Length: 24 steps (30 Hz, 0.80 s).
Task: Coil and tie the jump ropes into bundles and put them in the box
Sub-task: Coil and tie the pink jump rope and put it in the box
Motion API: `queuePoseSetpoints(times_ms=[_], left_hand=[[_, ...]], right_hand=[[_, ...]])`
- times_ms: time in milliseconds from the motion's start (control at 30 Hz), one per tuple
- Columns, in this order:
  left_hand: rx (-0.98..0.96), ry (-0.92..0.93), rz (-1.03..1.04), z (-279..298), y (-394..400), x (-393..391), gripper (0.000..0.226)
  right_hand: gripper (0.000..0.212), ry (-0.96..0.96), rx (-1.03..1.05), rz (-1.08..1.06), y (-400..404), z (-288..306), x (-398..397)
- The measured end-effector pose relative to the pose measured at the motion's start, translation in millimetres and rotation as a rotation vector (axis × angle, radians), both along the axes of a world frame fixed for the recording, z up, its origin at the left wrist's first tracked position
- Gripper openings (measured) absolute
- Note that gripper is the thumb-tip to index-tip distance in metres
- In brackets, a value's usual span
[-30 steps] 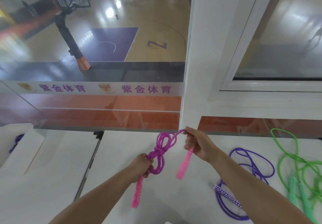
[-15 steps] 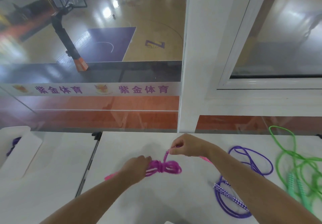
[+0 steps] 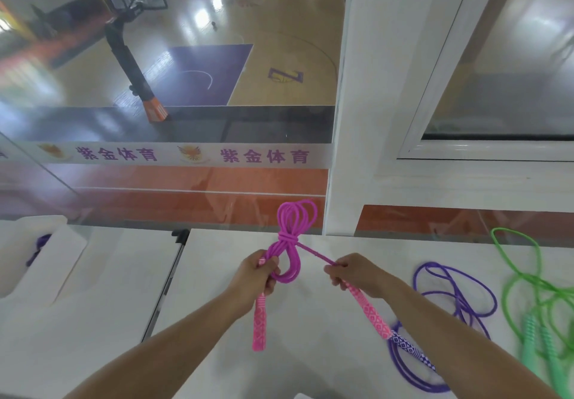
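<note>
A pink jump rope (image 3: 290, 237) is coiled into loops with a wrap knotted around its middle, held upright above the white table (image 3: 310, 367). My left hand (image 3: 259, 277) grips the lower loops and one pink handle (image 3: 259, 324) hanging down. My right hand (image 3: 354, 274) holds the rope's free end taut, with the other pink handle (image 3: 371, 314) slanting down to the right. A purple rope (image 3: 450, 302) lies loose on the table at right, a green rope (image 3: 540, 305) beyond it. A white box (image 3: 18, 280) at far left holds a purple rope (image 3: 37, 248).
A glass wall (image 3: 186, 119) and a white pillar (image 3: 351, 150) stand right behind the table. A dark gap (image 3: 167, 280) separates this table from a white surface on the left, where the box stands. The green rope runs off the right edge.
The coil, lying flat half a second ago, now stands upright. My right hand has dropped and pulled the free end down to the right, so the wrap sits tight.
</note>
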<state>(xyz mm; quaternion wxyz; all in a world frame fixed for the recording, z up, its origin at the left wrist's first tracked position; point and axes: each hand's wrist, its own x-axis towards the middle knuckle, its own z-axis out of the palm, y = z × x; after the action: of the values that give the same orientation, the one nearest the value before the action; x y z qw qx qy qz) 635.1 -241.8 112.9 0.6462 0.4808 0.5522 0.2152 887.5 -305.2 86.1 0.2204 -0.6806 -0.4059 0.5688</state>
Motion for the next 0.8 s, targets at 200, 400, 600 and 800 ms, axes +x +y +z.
queuePoseSetpoints(times_ms=[200,400,600,800], left_hand=[[-0.049,0.138,0.089,-28,4,4,0.015],[0.010,0.242,0.101,-35,8,6,0.015],[0.052,0.336,0.038,-40,7,0,0.017],[-0.055,0.249,0.078,-41,-5,3,0.019]], right_hand=[[0.037,-0.164,-0.108,0.237,2,24,-24],[0.033,0.210,-0.192,0.277,5,37,-33],[0.031,0.599,-0.141,-0.015,12,38,-28],[0.017,0.741,-0.146,-0.147,12,28,-39]])
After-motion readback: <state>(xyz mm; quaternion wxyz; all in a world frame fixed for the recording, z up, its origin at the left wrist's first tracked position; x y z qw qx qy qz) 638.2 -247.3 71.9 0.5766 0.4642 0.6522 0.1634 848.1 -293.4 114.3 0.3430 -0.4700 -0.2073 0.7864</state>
